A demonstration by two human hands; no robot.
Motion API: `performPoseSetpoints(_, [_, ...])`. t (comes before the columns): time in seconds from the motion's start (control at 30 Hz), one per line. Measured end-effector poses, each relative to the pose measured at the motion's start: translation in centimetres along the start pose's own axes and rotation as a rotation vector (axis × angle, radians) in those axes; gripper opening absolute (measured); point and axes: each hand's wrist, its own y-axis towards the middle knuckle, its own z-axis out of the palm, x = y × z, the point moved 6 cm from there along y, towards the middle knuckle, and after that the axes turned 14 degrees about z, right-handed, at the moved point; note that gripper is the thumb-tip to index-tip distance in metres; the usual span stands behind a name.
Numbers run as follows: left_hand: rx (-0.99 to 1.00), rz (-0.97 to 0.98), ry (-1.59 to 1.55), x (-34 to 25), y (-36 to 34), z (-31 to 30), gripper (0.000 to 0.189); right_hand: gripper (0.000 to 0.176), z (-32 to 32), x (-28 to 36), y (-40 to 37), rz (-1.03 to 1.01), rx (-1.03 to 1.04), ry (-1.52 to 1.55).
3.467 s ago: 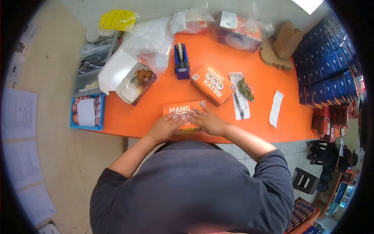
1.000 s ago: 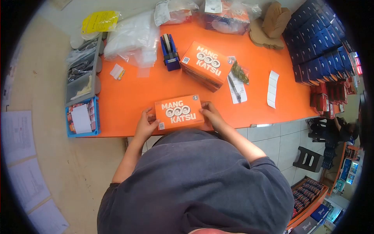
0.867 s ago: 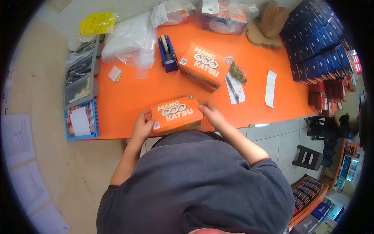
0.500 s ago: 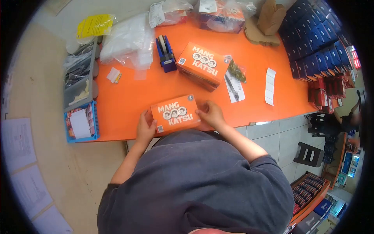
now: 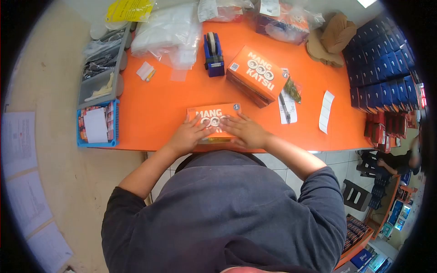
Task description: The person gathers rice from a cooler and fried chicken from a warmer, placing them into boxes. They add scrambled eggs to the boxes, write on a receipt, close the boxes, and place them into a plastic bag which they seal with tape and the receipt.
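An orange "Mang Katsu" box (image 5: 214,111) lies at the table's near edge, right in front of my body. My left hand (image 5: 187,136) rests on the left part of its top, fingers stretched out. Across the right part lies my right hand (image 5: 248,132), flat, with its fingers pointing inward. Between the hands, a yellowish strip shows along the box's near side; I cannot make out what it is. Part of the printed lid is hidden under the fingers. Farther back stands a taller stack of matching orange boxes (image 5: 257,70).
A blue tape dispenser (image 5: 214,59) stands left of the stack. To the right are a pen (image 5: 285,108) on a paper slip and a label strip (image 5: 326,111). Grey bins (image 5: 101,75) and a blue basket (image 5: 117,129) line the left edge. Dark blue boxes (image 5: 380,68) are piled at right.
Both hands have moved from the box's sides onto its top, fingers now spread flat. A yellowish strip now shows at its near side. The camera view has shifted slightly.
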Motion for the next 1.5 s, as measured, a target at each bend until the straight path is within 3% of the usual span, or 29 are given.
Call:
performPoseSetpoints(0.13, [0.058, 0.016, -0.044, -0.8, 0.0, 0.4, 0.047, 0.059, 1.4, -1.4, 0.1, -0.045, 0.019, -0.118])
performPoseSetpoints(0.23, [0.043, 0.028, -0.136, -0.6, -0.6, 0.5, 0.047, 0.073, 0.7, -0.1, -0.2, 0.071, 0.169, -0.062])
performPoseSetpoints(0.27, [0.029, 0.036, -0.191, -0.7, -0.8, 0.3, 0.047, 0.085, -0.8, 1.3, 0.6, 0.117, 0.126, -0.14])
performPoseSetpoints(0.37, [0.092, 0.089, -0.181, -0.5, -0.5, -0.8, 0.042, 0.094, -1.6, 2.4, 5.7, 0.313, 0.111, -0.268])
performPoseSetpoints(0.47, [-0.234, 0.014, -0.374, 3.3, -1.8, -3.8, 0.034, 0.095, -3.1, 2.9, 8.2, 0.331, 0.186, -0.13])
performPoseSetpoints(0.53, [-0.633, -0.23, -0.344, 7.8, -4.0, -8.6, 0.029, 0.093, -6.9, 4.2, 8.7, 0.358, 0.266, -0.022])
performPoseSetpoints(0.6, [-0.832, -0.471, -0.235, 13.3, -6.0, -11.3, 0.025, 0.092, -11.7, 4.8, 7.8, 0.349, 0.191, 0.037])
performPoseSetpoints(0.67, [-0.789, -0.471, -0.18, 17.1, -5.0, -13.7, 0.023, 0.09, -16.6, 4.7, 6.6, 0.315, -0.018, 0.144])
performPoseSetpoints(0.77, [-0.587, -0.382, -0.017, 23.4, -1.2, -14.5, 0.02, 0.095, -21.1, 1.4, 4.9, 0.494, -0.289, 0.029])
performPoseSetpoints(0.83, [-0.485, -0.414, 0.033, 28.7, 1.8, -14.9, 0.02, 0.096, -21.8, -1.7, 4.5, 0.707, -0.34, -0.085])
performPoseSetpoints(0.93, [-0.374, -0.373, 0.122, 36.2, 4.8, -13.2, 0.021, 0.092, -18.3, -8.2, 4.9, 0.926, -0.232, -0.205])
performPoseSetpoints(1.07, [-0.239, -0.31, 0.192, 40.2, 6.8, -14.6, 0.021, 0.081, -20.7, -3.3, 4.1, 0.848, -0.321, -0.274])
performPoseSetpoints(1.2, [-0.06, -0.31, 0.068, 43.9, 8.9, -14.5, 0.014, 0.069, -21.1, 0.8, 1.7, 0.881, -0.428, -0.234])
performPoseSetpoints(1.27, [-0.033, -0.341, 0.06, 44.3, 9.4, -15.0, 0.015, 0.059, -21.3, 2.7, 1.2, 0.865, -0.503, -0.201])
performPoseSetpoints(1.37, [-0.009, -0.231, 0.146, 39.5, 9.6, -18.8, 0.02, 0.048, -19.4, 4.4, 2.4, 0.637, -0.436, 0.242])
performPoseSetpoints(1.43, [-0.399, -0.337, -0.34, 32.7, 7.8, -24.7, 0.025, 0.039, -17.2, 5.3, 4.6, 0.518, -0.287, 0.461])
performPoseSetpoints(1.5, [-0.77, -0.579, -1.002, 24.5, 3.9, -29.9, 0.029, 0.035, -14.9, 5.6, 7.2, 0.389, -0.159, 0.502])
